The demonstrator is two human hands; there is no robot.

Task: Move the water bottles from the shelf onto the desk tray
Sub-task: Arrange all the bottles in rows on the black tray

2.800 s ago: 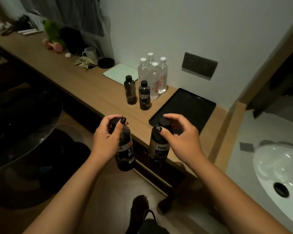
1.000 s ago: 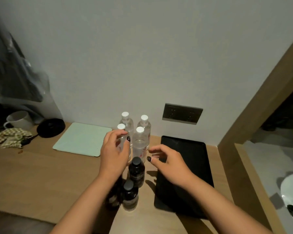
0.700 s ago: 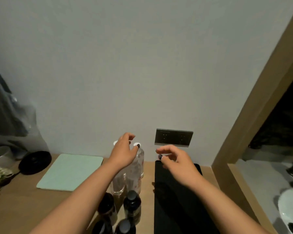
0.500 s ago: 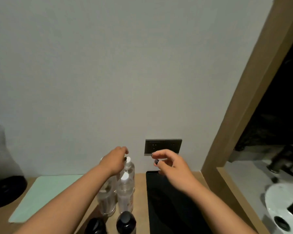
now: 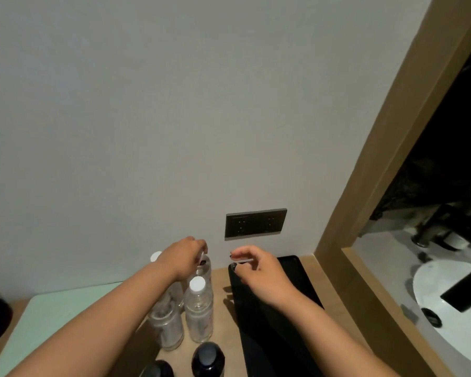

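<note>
A wooden desk (image 5: pixel 220 278) meets a grey wall at lower centre. Four clear bottles (image 5: pixel 199 308) and two dark bottles (image 5: pixel 207 360) stand left of the black tray (image 5: pixel 297 278). The left hand (image 5: pixel 184 258) pinches the rear bottle's top; the right hand (image 5: pixel 259 270) hovers above the tray, fingers loosely curled, holding nothing.

Four clear bottles (image 5: pixel 199 308) are clustered on the desk (image 5: pixel 220 336), left of the tray (image 5: pixel 305 284), with two dark bottles (image 5: pixel 207 360) before them. A mat (image 5: pixel 52 322) is laid further left. A socket (image 5: pixel 255 223) is set behind the tray.
</note>
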